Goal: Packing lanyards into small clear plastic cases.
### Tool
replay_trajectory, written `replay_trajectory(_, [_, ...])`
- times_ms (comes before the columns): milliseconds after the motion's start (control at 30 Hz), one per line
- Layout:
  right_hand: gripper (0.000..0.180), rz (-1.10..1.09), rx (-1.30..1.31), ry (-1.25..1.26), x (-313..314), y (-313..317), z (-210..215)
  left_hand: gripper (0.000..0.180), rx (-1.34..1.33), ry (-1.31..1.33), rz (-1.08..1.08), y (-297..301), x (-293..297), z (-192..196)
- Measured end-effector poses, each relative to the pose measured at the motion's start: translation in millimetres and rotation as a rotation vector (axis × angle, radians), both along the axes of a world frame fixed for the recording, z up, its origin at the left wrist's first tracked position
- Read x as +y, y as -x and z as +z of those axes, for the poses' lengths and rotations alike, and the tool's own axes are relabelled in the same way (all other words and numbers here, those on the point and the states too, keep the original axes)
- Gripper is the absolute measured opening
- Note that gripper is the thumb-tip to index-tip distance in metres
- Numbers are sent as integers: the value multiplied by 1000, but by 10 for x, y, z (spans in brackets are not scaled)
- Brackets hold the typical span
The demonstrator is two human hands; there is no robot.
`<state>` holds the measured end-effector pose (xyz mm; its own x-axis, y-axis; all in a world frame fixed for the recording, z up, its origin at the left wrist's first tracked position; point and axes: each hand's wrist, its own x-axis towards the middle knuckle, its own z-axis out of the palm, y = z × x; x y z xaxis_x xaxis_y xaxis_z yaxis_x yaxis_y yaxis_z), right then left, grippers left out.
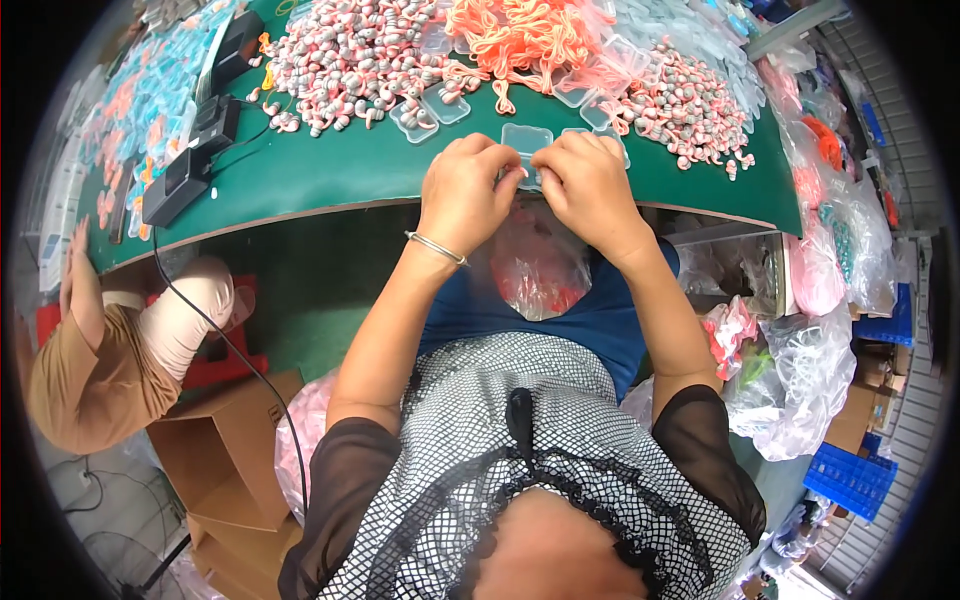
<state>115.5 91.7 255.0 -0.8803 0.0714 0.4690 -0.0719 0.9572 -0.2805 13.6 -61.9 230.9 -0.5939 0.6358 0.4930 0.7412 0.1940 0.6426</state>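
Both of my hands are close together at the table's near edge, over a small clear plastic case (527,139) whose lid part lies flat beyond my fingers. My left hand (468,190) has its fingers bent and pressed together, with a tiny pale bit at the thumb tip. Facing it, my right hand (588,185) is closed in a pinch, its fingertips beside the case. What either pinch contains is too small to name. Ahead lie a heap of small ribbed pink-and-grey plugs (350,60) and a tangle of orange looped cords (530,40).
More plugs (690,105) form a second heap at the right, beside clear cases (445,103). Black boxy devices (180,185) with a cable (250,370) stand at the left. A co-worker's arm (88,295) reaches the table there. Plastic bags (800,390) and a cardboard box (230,450) flank me.
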Motion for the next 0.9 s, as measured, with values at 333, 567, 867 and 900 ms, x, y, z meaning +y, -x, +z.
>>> replay_trajectory(333, [17,46,-35,181,145,254,138,36,-25,135,-50,46,-90,41])
replay_trajectory(567, [22,-30,-26,-170,276,838,-105,39,-33,223,-88,107,-98,31])
replay_trajectory(867, [18,-137,-108,-230,216,977,-119,41,-92,187,-81,108,-115,-3])
replay_trajectory(900, [15,-128,-87,-158,228,978,-116,41,-92,185,-76,109,-117,-10])
